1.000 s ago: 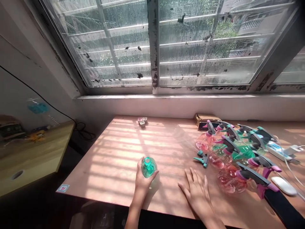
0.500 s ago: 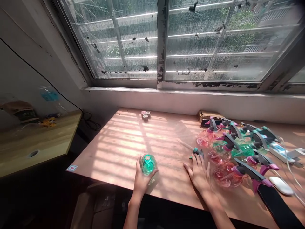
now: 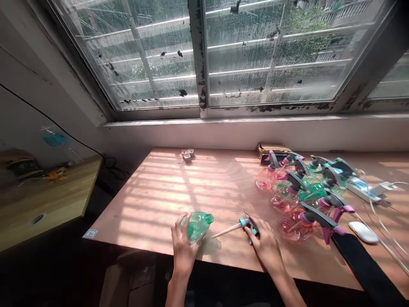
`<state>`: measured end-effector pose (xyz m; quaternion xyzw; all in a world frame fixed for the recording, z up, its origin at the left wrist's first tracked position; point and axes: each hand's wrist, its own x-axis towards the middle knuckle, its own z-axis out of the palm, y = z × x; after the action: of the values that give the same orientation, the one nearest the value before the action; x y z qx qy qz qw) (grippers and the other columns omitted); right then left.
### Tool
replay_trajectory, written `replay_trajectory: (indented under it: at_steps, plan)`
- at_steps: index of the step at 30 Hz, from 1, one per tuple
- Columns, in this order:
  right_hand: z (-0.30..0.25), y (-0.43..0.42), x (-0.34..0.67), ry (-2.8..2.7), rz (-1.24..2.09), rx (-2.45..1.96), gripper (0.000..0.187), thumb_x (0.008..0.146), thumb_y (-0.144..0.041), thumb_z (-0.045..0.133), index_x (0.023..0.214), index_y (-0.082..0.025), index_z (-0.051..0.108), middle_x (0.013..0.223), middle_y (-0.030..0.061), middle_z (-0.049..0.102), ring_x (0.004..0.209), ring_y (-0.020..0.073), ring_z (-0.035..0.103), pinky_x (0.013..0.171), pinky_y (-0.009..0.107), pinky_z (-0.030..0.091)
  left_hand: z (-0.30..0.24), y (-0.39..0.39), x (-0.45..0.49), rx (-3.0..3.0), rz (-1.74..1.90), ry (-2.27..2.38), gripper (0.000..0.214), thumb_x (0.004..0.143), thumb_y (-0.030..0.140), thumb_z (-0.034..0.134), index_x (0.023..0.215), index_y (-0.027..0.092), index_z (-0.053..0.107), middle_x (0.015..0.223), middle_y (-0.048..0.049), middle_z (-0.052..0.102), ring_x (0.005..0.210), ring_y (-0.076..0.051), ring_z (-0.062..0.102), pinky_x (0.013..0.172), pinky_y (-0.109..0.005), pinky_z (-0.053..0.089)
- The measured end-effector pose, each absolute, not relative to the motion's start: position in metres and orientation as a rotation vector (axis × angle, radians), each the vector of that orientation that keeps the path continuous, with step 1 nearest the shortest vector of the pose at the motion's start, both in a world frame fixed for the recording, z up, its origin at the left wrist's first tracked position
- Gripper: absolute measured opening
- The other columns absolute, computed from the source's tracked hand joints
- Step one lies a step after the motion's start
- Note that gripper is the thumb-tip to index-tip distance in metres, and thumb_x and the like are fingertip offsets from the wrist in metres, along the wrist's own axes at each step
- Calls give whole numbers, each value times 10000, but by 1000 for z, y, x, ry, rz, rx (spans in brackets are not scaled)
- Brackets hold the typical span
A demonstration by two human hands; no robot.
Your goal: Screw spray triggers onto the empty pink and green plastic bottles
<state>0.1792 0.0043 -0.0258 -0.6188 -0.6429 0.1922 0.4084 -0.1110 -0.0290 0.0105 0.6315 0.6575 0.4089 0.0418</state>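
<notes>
My left hand (image 3: pixel 184 238) is wrapped round a clear green bottle (image 3: pixel 200 222). The bottle is tilted, and its uncapped neck points to the right. My right hand (image 3: pixel 263 241) grips a spray head (image 3: pixel 248 222) with a teal collar and a dark body, partly hidden by the fingers. From its collar a thin pale dip tube (image 3: pixel 226 230) reaches left, its end just short of the bottle. Bottle and spray head are apart, both over the front part of the wooden table (image 3: pixel 153 213).
Several pink and green spray bottles (image 3: pixel 295 226) crowd the right side. Near them are a cardboard box (image 3: pixel 271 151), a power strip (image 3: pixel 362 189), a white mouse (image 3: pixel 363 232) and a black phone-like slab (image 3: pixel 361 260). Small cubes (image 3: pixel 187 155) sit at the back.
The bottle, upright before, has been tipped with its mouth to the right. My right hand has taken up the spray head, and its tube now points left toward the bottle. The view has shifted slightly.
</notes>
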Motion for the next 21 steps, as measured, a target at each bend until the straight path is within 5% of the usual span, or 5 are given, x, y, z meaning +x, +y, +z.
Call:
replay_trajectory:
  at_steps: [8, 14, 21]
  plan:
    - [-32, 2, 188, -1173, 655, -1575, 467, 924, -576, 666, 1227, -224, 723, 1224, 150, 779, 1146, 393, 707, 1032, 550, 501, 38, -65, -136, 2144, 857, 2195, 685, 963, 303, 721, 1582, 329, 431, 1492, -124, 526, 1295, -366, 513, 1069, -535, 485]
    - [-31, 4, 179, -941, 825, -1450, 546, 884, -586, 734, 1269, -199, 708, 1188, 127, 805, 1016, 340, 772, 805, 452, 639, 50, -58, -131, 2219, 632, 2255, 706, 907, 147, 692, 1558, 326, 485, 1452, -119, 559, 1252, -373, 533, 991, -489, 526]
    - [-32, 11, 172, -842, 897, -1410, 527, 849, -551, 791, 1229, -194, 712, 1221, 137, 797, 1130, 332, 747, 945, 435, 600, 48, -40, -123, 2284, 495, 2244, 776, 836, 91, 687, 1551, 329, 504, 1426, -125, 596, 1260, -403, 546, 955, -522, 548]
